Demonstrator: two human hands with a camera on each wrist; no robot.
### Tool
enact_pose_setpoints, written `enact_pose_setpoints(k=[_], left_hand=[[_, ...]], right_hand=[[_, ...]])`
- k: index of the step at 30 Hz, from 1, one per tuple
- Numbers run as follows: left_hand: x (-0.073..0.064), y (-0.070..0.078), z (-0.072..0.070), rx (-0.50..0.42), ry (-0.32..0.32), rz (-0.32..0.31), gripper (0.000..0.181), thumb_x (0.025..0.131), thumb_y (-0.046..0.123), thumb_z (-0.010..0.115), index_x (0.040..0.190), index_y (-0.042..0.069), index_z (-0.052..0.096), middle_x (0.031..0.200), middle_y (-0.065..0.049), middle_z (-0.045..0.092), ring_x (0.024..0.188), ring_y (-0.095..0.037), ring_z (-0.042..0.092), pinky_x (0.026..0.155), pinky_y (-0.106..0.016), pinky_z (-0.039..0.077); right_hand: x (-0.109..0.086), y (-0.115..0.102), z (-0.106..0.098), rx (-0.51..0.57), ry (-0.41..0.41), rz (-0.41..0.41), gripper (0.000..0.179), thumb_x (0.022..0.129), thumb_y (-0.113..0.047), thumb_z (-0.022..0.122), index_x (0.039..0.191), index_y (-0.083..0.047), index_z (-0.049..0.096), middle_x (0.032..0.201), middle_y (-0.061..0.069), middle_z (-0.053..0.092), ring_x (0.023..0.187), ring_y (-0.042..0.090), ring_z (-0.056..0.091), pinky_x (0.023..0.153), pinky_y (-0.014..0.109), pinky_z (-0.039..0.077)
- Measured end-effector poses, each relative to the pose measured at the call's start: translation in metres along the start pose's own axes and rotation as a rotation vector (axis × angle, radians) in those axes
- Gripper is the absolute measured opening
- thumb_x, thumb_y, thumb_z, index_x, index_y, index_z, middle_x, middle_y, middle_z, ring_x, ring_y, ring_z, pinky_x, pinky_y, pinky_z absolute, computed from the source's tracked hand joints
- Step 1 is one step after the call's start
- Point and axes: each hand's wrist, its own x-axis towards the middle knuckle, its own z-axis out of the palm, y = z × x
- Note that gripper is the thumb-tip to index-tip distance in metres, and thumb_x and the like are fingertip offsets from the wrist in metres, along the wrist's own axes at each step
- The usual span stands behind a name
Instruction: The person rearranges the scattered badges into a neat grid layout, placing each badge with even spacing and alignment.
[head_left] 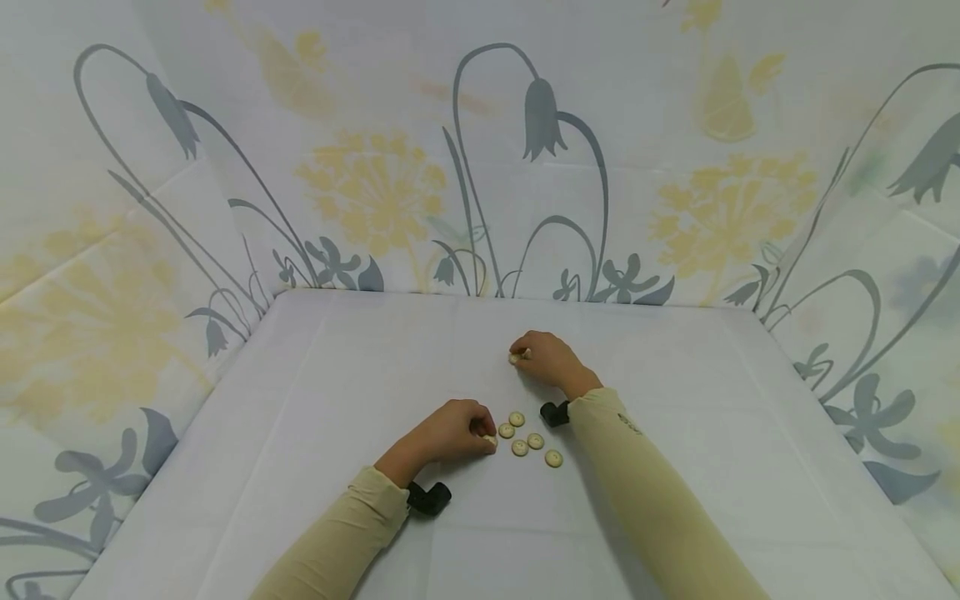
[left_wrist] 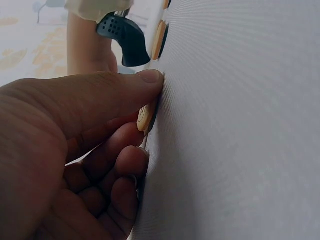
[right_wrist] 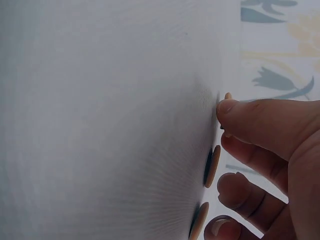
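Note:
My left hand pinches a small pale wooden disc low at the tabletop, left of a loose group of similar discs. In the left wrist view the disc shows a ring mark on its face, and the thumb covers part of it. Farther back, my right hand holds another wooden disc between thumb and fingertips, close to the cloth. The right wrist view has only the edge of this disc showing behind the thumb.
A white cloth covers the table, and a flower-printed cloth rises along its back and sides. Two more discs lie near the right hand's fingers in its wrist view. A black wrist device sits under the left sleeve cuff.

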Motion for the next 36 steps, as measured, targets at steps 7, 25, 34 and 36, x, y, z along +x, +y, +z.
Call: enact_pose_setpoints(k=[7, 25, 34, 36], left_hand=[[0.0, -0.001, 0.0, -0.007, -0.001, 0.005, 0.013, 0.081, 0.021, 0.078, 0.088, 0.015, 0.069, 0.084, 0.007, 0.062, 0.078, -0.005, 0.056, 0.073, -0.024, 0.047], [0.0, 0.0, 0.0, -0.005, 0.003, -0.008, 0.013, 0.08, 0.021, 0.078, 0.087, 0.016, 0.069, 0.082, 0.008, 0.062, 0.077, -0.005, 0.056, 0.073, -0.024, 0.047], [0.0, -0.001, 0.0, -0.01, 0.006, -0.007, 0.013, 0.08, 0.02, 0.079, 0.087, 0.015, 0.069, 0.082, 0.007, 0.062, 0.077, -0.006, 0.056, 0.072, -0.024, 0.047], [0.0, -0.001, 0.0, -0.01, 0.007, -0.007, 0.013, 0.08, 0.02, 0.079, 0.087, 0.015, 0.069, 0.082, 0.007, 0.062, 0.077, -0.006, 0.056, 0.072, -0.024, 0.047]], right_hand=[[0.003, -0.001, -0.001, -0.016, -0.01, -0.002, 0.028, 0.092, -0.022, 0.063, 0.117, -0.012, 0.07, 0.117, 0.007, 0.067, 0.111, 0.027, 0.061, 0.097, 0.043, 0.046], [0.009, -0.007, -0.001, -0.006, -0.024, 0.043, 0.026, 0.093, -0.025, 0.063, 0.116, -0.014, 0.07, 0.118, 0.005, 0.067, 0.114, 0.025, 0.06, 0.099, 0.042, 0.045], [0.01, -0.01, -0.003, 0.014, -0.02, 0.057, 0.025, 0.093, -0.026, 0.064, 0.113, -0.013, 0.07, 0.114, 0.005, 0.068, 0.109, 0.025, 0.061, 0.096, 0.043, 0.046], [0.011, -0.009, -0.003, 0.015, -0.02, 0.06, 0.025, 0.093, -0.026, 0.064, 0.113, -0.013, 0.07, 0.114, 0.005, 0.068, 0.109, 0.025, 0.061, 0.096, 0.043, 0.046]])
